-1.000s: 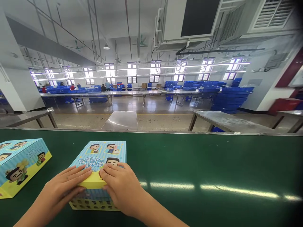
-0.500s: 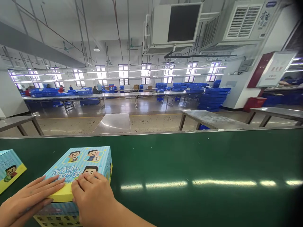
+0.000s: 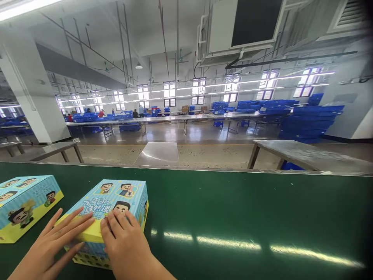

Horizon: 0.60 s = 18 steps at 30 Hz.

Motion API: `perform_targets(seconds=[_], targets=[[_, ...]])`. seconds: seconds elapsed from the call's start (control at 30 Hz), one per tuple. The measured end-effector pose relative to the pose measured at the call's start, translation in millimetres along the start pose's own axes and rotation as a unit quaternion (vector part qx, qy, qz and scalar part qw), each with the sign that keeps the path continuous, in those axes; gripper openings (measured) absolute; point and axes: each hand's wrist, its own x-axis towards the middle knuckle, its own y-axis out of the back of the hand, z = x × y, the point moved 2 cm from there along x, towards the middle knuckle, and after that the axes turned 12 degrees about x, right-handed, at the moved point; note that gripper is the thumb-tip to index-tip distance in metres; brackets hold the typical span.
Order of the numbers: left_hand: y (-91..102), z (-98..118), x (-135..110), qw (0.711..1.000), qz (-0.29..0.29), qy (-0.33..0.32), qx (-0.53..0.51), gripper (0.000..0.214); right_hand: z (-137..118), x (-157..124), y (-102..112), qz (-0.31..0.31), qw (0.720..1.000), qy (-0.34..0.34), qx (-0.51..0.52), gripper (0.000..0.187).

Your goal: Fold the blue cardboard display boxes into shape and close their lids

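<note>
A light-blue and yellow cardboard box [image 3: 99, 198] with cartoon figures and Chinese lettering rests on a green work surface [image 3: 221, 210]. My left hand [image 3: 58, 237] lies on the near left part of its top, fingers stretched and spread, thumb low along the near side. Over the near right part of the top is my right hand [image 3: 125, 237], its fingers laid on the lid and slightly bent. Neither hand is wrapped round the box. A second box [image 3: 29, 202] of the same print stands to the left, apart from my hands.
Beyond the green surface's far edge are metal tables, one in the middle [image 3: 159, 153] and one at the right [image 3: 303, 151]. Stacked blue crates [image 3: 310, 122] stand further back. A pillar [image 3: 37, 89] rises at the left, and several people are far off.
The view has swung left, so more of the second box shows. My left hand's fingers have spread wider. Both hands remain on the first box's near top.
</note>
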Motion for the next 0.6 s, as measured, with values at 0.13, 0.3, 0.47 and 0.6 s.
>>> perform_targets(seconds=[0.13, 0.3, 0.47, 0.6], targets=[[-8.5, -27, -7, 0.997, -0.057, -0.035, 0.035, 0.058, -1, 4, -14, 0.011, 1.000, -0.006, 0.007, 0.043], [-5.5, -61, 1, 0.994, -0.086, -0.062, -0.013, 0.045, 0, 10, -21, -0.012, 0.998, -0.028, 0.057, 0.047], [-3.5, -55, 3, 0.998, -0.061, 0.003, -0.016, 0.036, 4, 14, -32, -0.025, 0.995, -0.041, 0.088, 0.048], [0.1, -60, -5, 0.996, -0.074, 0.003, 0.057, 0.038, -1, 25, -40, -0.028, 0.994, -0.043, 0.092, 0.044]])
